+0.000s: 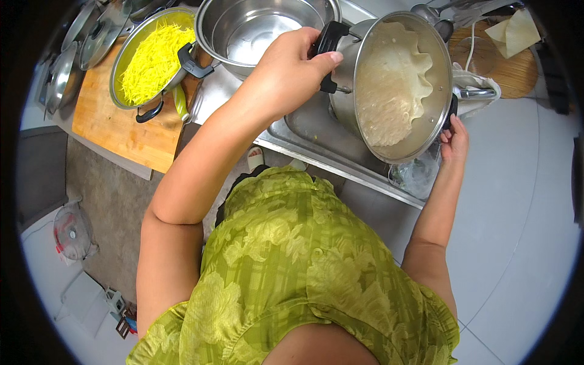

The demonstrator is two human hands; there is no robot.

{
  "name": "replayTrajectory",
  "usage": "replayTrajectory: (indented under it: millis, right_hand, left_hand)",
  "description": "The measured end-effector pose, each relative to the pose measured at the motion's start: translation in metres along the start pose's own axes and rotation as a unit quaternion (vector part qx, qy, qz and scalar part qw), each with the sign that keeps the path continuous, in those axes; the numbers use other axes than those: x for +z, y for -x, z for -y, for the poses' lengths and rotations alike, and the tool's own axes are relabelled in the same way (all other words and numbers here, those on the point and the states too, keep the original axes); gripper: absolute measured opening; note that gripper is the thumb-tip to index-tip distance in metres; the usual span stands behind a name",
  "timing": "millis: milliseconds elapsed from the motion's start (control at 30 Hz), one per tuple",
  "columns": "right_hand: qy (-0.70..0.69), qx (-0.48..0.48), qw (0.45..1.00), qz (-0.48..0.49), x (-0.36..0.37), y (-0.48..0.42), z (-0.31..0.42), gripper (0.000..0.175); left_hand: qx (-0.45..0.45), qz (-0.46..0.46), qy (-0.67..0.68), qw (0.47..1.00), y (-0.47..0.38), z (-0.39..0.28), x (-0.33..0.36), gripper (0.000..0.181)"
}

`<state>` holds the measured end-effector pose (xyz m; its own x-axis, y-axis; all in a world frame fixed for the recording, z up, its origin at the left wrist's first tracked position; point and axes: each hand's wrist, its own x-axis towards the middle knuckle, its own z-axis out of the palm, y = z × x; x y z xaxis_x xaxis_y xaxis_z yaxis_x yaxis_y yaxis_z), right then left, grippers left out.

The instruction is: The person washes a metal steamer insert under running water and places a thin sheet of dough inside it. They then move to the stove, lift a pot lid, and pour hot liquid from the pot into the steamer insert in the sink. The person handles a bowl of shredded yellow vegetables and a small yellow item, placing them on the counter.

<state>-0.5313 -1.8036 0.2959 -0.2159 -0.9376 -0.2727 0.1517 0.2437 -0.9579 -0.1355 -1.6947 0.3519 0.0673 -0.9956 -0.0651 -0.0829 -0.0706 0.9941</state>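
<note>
Both my hands hold a large stainless steel pot (345, 109) tilted over the sink (319, 132). My left hand (296, 68) is closed around one black handle (332, 39). At the other side, the fingers of my right hand (454, 139) grip the opposite black handle (451, 112), which is partly hidden. Inside the pot, cloudy whitish liquid (388, 123) swirls with foam, and a pale, wavy-edged shape (410, 68) shows along its wall. Whatever lies beneath the liquid cannot be made out.
Behind my left hand stands a wide steel pot (269, 32). A colander-like pan (119, 86) of yellow shreds (153, 64) sits on a wooden cutting board (123, 132), beside a green-handled utensil (180, 102). A clear plastic bag (414, 173) lies at the sink's right end; glass lids (102, 39) lean at far left.
</note>
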Motion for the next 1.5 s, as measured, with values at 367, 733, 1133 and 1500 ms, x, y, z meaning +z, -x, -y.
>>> replayTrajectory:
  millis: [367, 733, 1133, 1500]
  right_hand:
    - [0.009, 0.004, 1.0, 0.002, 0.002, -0.007, -0.003, 0.009]
    - [0.019, 0.003, 1.0, -0.002, 0.005, -0.008, -0.003, 0.01]
    - [0.026, 0.012, 1.0, 0.004, 0.007, -0.006, 0.0, 0.008]
    - [0.017, 0.003, 1.0, 0.027, -0.015, -0.017, -0.011, 0.009]
  left_hand:
    - [-0.007, 0.0, 0.034, 0.999, 0.003, -0.003, -0.002, 0.029]
    - [-0.021, 0.008, 0.054, 0.998, 0.004, -0.003, 0.0, 0.027]
    - [-0.036, 0.006, 0.044, 0.998, 0.004, -0.005, 0.006, 0.023]
    - [0.011, -0.015, -0.02, 1.0, 0.008, -0.004, 0.008, 0.026]
